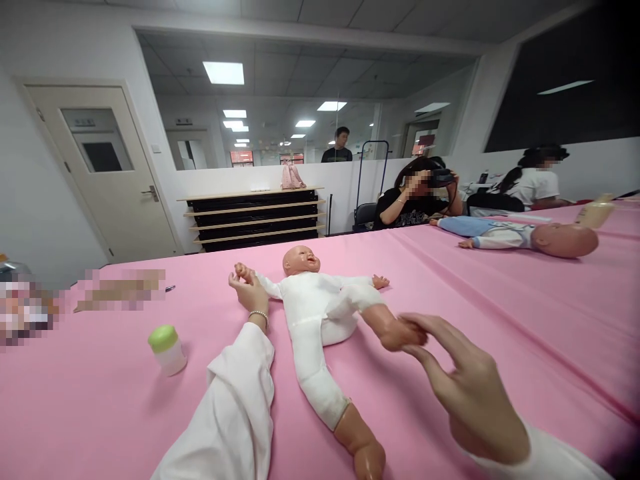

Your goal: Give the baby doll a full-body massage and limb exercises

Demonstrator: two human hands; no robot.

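A baby doll (310, 303) with a white cloth body lies on its back on the pink tablecloth (225, 427), its head away from me. My left hand (251, 295) is closed around the doll's hand on the left side. With thumb and fingers, my right hand (465, 373) grips the doll's foot on the right side, and that leg is raised and bent. The other leg stretches toward me along the cloth. To the left of my left sleeve stands a small clear jar with a green lid (167, 348).
A second doll in blue and white (505, 235) lies at the right, near a beige bottle (595, 212). Beyond the table, one person (410, 200) holds a camera-like device and another (537, 177) sits. Blurred items (25, 310) are at the left edge.
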